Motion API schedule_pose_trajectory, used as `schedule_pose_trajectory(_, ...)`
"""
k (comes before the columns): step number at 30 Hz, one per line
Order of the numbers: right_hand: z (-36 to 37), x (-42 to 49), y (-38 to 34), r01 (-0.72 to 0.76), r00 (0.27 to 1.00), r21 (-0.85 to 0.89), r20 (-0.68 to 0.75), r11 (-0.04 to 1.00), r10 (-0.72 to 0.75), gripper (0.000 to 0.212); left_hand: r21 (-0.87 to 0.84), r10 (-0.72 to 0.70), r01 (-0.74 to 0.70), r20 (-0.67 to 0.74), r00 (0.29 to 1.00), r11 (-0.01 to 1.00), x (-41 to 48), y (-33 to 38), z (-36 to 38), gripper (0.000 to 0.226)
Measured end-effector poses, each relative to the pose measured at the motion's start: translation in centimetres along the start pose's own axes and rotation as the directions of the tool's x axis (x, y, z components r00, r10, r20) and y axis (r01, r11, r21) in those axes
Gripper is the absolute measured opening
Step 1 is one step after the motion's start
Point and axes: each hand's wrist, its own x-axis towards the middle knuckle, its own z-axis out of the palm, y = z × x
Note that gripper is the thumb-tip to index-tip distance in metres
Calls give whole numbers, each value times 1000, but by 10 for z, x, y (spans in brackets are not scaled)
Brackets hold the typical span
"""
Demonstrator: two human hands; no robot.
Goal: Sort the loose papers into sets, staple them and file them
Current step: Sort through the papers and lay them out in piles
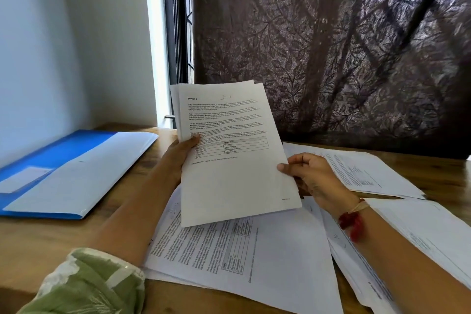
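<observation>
Light, limp and apt to fan apart (its top corners sit out of square), the sheaf of printed pages (237, 181) is, I judge, best held by both side edges: the left hand (182, 154) pinches its left edge and the right hand (312, 173) its right. It is raised just right of the blue file folder (63, 173), white, with a heading, paragraphs and a small table.

You're at a home desk: wooden tabletop (38, 245) against a plain wall, leaf-patterned curtain (331, 46) over a barred window (187, 33), blue folder (51, 160), printed sheets (254, 262).
</observation>
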Motion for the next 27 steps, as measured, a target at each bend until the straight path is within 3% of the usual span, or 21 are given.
schedule_pose_trajectory(4,0,3,5,44,996,-31,-73,999,-46,10,10,-2,2,8,1000,1000,0,-1,1,46)
schedule_pose_trajectory(10,-3,15,8,59,980,-92,-182,994,-75,14,-4,2,-2,-17,1000,1000,4,-3,2,43)
schedule_pose_trajectory(15,-19,18,7,306,899,-167,-274,937,-342,8,-60,28,-30,-31,999,998,5,-1,1,36)
schedule_pose_trajectory(17,-25,22,7,292,904,-133,-286,947,-318,11,-77,51,-58,-91,995,995,5,0,0,30)
schedule_pose_trajectory(20,-35,26,2,160,931,-85,-319,984,-179,14,-93,14,-35,-218,976,995,12,4,-7,27)
schedule_pose_trajectory(23,-47,23,-8,45,989,34,-144,998,-40,13,-146,-103,58,-327,939,988,17,7,-24,34)
schedule_pose_trajectory(26,-56,16,-15,9,993,-88,122,996,2,8,-199,-32,-66,-453,891,978,26,8,-40,41)
schedule_pose_trajectory(27,-58,16,-14,29,981,-163,193,986,3,16,-224,-43,-74,-475,879,972,25,9,-42,43)
